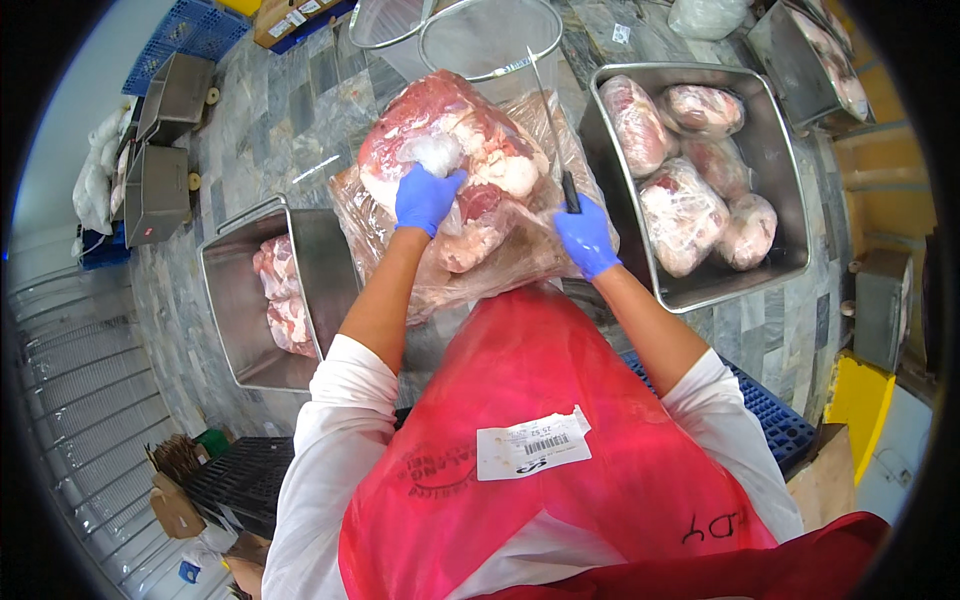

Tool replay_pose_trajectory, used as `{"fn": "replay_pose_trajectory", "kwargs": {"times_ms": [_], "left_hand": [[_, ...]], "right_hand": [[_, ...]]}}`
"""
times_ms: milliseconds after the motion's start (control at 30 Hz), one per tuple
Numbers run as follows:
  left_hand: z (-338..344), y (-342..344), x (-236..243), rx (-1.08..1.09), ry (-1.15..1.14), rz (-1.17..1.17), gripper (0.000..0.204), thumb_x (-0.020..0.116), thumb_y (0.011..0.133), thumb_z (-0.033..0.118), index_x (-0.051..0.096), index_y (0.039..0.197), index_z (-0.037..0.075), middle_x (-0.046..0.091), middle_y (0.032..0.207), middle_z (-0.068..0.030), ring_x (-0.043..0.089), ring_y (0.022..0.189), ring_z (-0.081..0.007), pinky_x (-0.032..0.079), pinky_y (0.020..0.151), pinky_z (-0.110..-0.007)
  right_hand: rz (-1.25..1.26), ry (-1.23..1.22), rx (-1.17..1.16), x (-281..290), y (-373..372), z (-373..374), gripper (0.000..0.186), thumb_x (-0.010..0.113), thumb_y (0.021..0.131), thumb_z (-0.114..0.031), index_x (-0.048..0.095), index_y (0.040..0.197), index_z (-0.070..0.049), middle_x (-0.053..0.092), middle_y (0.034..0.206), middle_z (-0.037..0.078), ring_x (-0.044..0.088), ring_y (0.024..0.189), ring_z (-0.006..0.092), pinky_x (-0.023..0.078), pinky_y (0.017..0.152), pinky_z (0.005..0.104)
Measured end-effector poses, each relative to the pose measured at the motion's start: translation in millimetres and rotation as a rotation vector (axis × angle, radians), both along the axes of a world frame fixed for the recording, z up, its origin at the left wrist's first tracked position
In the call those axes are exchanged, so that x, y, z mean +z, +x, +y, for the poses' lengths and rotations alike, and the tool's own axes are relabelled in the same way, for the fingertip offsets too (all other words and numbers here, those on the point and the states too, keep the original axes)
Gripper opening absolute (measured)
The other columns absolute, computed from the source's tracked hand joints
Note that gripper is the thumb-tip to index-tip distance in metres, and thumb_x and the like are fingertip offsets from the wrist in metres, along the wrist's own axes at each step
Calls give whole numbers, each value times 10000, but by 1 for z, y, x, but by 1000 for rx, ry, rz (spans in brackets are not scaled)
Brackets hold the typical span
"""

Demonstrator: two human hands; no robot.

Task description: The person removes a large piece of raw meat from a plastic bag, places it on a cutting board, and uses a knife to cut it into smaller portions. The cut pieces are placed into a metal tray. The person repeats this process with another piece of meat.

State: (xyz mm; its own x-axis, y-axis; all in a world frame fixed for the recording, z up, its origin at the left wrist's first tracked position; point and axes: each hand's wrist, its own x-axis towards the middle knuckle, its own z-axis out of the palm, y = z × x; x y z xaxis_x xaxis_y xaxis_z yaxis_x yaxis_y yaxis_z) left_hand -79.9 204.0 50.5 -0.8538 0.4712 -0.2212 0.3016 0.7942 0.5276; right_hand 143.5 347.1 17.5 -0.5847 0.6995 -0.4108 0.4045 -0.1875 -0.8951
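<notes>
A big slab of raw red and white meat (470, 150) lies on a crumpled clear plastic bag (370, 225) in front of me. My left hand (427, 197), in a blue glove, presses down on the meat and grips a clump of plastic or fat on it. My right hand (585, 237), also in a blue glove, is closed on the dark handle of a long thin knife (548, 115). The blade points away from me along the meat's right side. A red plastic apron (540, 440) covers my front.
A steel tub (770, 160) on the right holds several bagged meat pieces. A steel tub (235, 320) on the left holds two pieces. A round clear bin (490, 35) stands behind the meat. Blue crates, metal boxes and a yellow block sit on the tiled floor.
</notes>
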Motion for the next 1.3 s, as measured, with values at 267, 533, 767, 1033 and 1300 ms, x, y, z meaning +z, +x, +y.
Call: {"fn": "replay_pose_trajectory", "kwargs": {"times_ms": [267,533,767,1033,1300], "left_hand": [[-75,0,-11,-45,33,-35,685,778,757,491,662,1136,-67,696,1089,-293,680,1031,-417,532,874,-452],[-232,23,-44,145,73,44,623,825,742,326,641,1203,-50,702,1137,-241,693,1031,-373,538,896,-420],[-240,19,-95,270,36,-431,572,835,714,269,676,1168,-41,727,1044,-196,715,911,-274,554,795,-397],[-251,5,-107,336,251,-295,427,781,779,202,689,1119,-40,726,990,-126,692,862,-237,539,767,-380],[-213,-5,-111,750,1081,-712,440,649,893,121,574,1320,49,681,1123,-106,666,1004,-270,561,876,-418]], "right_hand": [[7,-195,-165,-41,97,21,76,600,800,-28,581,855,-77,515,707,-17,468,603,93,396,537,272],[-84,29,34,-75,104,18,102,615,778,-38,591,877,-39,539,718,21,500,659,125,439,600,315],[-174,112,127,-77,107,21,135,677,798,-91,633,896,-10,593,754,41,536,688,141,468,631,343],[-134,309,-12,-56,76,61,388,684,903,-203,637,1204,37,695,945,99,613,830,153,514,786,336],[-312,729,220,-99,26,44,469,692,887,-277,600,1264,-12,653,1108,232,631,1007,414,495,895,500]]}}
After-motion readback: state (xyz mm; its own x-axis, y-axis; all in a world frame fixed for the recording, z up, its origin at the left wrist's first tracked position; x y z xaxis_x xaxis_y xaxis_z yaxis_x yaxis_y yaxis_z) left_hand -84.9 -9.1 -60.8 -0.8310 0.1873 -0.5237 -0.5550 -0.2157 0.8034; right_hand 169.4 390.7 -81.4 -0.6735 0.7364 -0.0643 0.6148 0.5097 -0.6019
